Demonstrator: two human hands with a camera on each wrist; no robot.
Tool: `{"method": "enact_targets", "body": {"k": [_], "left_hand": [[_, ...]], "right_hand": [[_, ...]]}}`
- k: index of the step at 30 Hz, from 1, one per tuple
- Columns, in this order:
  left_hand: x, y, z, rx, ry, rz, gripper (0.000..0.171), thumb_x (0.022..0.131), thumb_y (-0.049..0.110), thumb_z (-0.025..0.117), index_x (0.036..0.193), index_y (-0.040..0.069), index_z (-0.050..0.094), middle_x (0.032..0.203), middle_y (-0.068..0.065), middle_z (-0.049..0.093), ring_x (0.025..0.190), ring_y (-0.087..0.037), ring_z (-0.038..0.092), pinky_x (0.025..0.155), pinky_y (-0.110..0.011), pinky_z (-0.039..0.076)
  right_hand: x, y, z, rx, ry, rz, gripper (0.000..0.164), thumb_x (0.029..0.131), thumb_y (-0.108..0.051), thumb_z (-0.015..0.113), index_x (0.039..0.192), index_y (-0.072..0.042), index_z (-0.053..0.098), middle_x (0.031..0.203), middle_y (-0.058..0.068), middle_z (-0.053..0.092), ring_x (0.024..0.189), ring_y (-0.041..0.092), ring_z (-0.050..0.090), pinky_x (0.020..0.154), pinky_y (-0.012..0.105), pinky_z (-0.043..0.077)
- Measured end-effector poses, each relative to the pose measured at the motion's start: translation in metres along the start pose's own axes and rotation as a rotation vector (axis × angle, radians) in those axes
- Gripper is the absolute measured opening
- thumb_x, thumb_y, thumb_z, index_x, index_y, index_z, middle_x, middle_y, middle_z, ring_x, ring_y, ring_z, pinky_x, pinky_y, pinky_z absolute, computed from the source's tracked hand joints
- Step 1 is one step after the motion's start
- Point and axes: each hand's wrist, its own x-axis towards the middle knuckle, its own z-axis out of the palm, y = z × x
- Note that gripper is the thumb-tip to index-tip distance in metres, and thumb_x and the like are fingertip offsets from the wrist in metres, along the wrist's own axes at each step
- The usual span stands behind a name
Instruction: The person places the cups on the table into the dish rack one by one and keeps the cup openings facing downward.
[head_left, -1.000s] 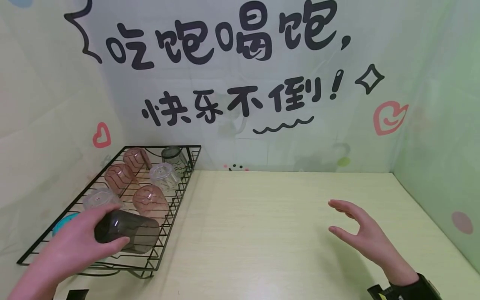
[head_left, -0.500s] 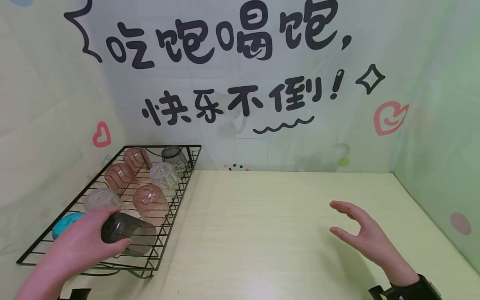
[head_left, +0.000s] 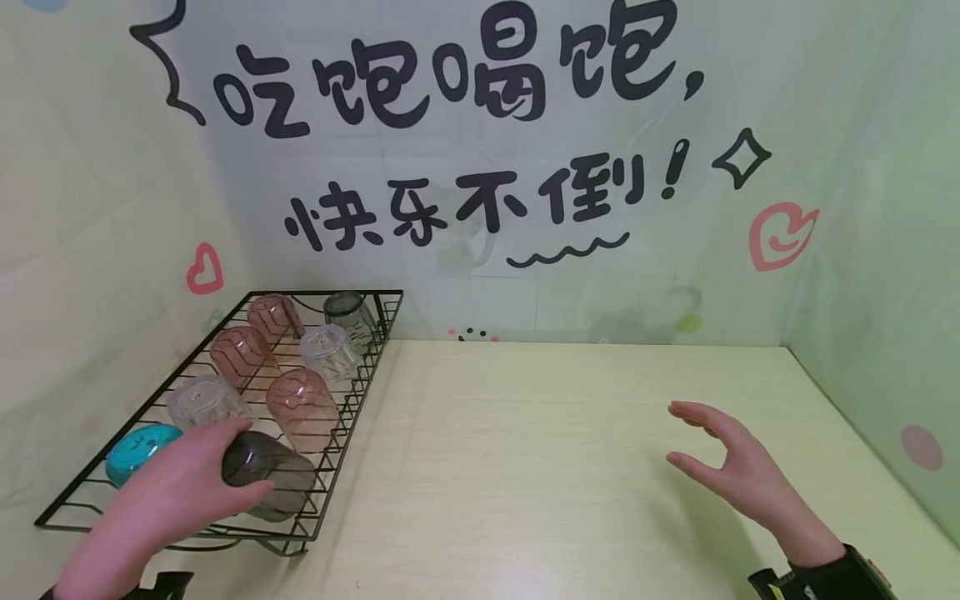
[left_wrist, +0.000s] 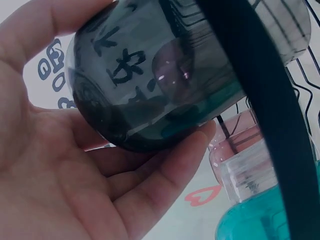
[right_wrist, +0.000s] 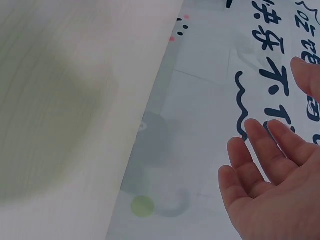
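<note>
My left hand (head_left: 180, 479) grips a dark grey see-through cup (head_left: 273, 482) by its rounded base end, thumb on the near side. The cup tilts upside down at the near right corner of a black wire rack (head_left: 262, 536). From the left wrist, the fingers (left_wrist: 165, 175) and thumb curve round the base of the grey cup (left_wrist: 130, 90). Just left of this hand is a bright blue cup (head_left: 138, 450), partly hidden by it. My right hand (head_left: 750, 475) hovers over the table's right side, fingers apart from the thumb, holding nothing.
Several cups stand upside down on the rack: pink ones such as the nearest pink cup (head_left: 302, 404), clear ones like the left clear cup (head_left: 204, 400), and a grey cup (head_left: 348, 315) at the back. A pale wooden table (head_left: 525, 467) stretches rightward to printed cloth walls.
My left hand has moved slightly right and tipped the grey cup more upright, its open end lower on the rack. More of the blue cup shows. The right hand has barely shifted.
</note>
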Motion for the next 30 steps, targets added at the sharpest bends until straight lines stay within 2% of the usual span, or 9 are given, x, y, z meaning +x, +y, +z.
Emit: {"method": "enact_targets", "body": {"k": [4, 11, 16, 22, 30], "left_hand": [[0.002, 0.002, 0.003, 0.008, -0.008, 0.013, 0.091, 0.073, 0.045, 0.083, 0.132, -0.015, 0.047, 0.118, -0.030, 0.060, 0.099, -0.041, 0.061, 0.070, -0.051, 0.053], [0.003, 0.005, 0.007, 0.015, -0.005, 0.030, 0.080, 0.071, 0.043, 0.085, 0.123, -0.010, 0.054, 0.106, -0.018, 0.064, 0.093, -0.035, 0.062, 0.069, -0.050, 0.053], [0.005, 0.007, 0.010, 0.022, -0.026, 0.029, 0.084, 0.070, 0.046, 0.085, 0.124, -0.011, 0.054, 0.108, -0.021, 0.063, 0.095, -0.036, 0.061, 0.071, -0.051, 0.054], [0.007, 0.008, 0.012, 0.029, -0.024, 0.041, 0.082, 0.070, 0.046, 0.085, 0.122, -0.011, 0.055, 0.105, -0.017, 0.064, 0.091, -0.032, 0.061, 0.069, -0.048, 0.053], [0.007, 0.010, 0.014, 0.054, -0.010, 0.037, 0.086, 0.072, 0.047, 0.083, 0.125, -0.013, 0.053, 0.110, -0.023, 0.063, 0.096, -0.039, 0.060, 0.073, -0.052, 0.052]], "right_hand": [[0.001, 0.001, 0.000, -0.002, 0.000, 0.000, 0.058, 0.084, -0.013, 0.080, 0.136, -0.003, 0.055, 0.131, 0.011, 0.060, 0.115, -0.002, 0.046, 0.094, 0.006, 0.028], [0.001, 0.001, -0.001, -0.005, -0.006, 0.011, 0.058, 0.085, -0.015, 0.079, 0.137, -0.004, 0.055, 0.132, 0.011, 0.060, 0.115, -0.001, 0.045, 0.094, 0.005, 0.026], [0.000, 0.002, -0.001, -0.011, -0.005, 0.016, 0.059, 0.085, -0.015, 0.080, 0.137, -0.005, 0.055, 0.132, 0.011, 0.060, 0.115, 0.000, 0.045, 0.094, 0.006, 0.026], [0.001, 0.003, -0.001, -0.029, 0.008, 0.009, 0.060, 0.083, -0.013, 0.081, 0.136, -0.005, 0.055, 0.131, 0.012, 0.061, 0.114, 0.004, 0.047, 0.093, 0.008, 0.027], [0.002, 0.004, -0.001, -0.029, 0.004, 0.020, 0.059, 0.083, -0.013, 0.081, 0.136, -0.005, 0.055, 0.131, 0.013, 0.060, 0.115, 0.013, 0.049, 0.093, 0.009, 0.027]]}}
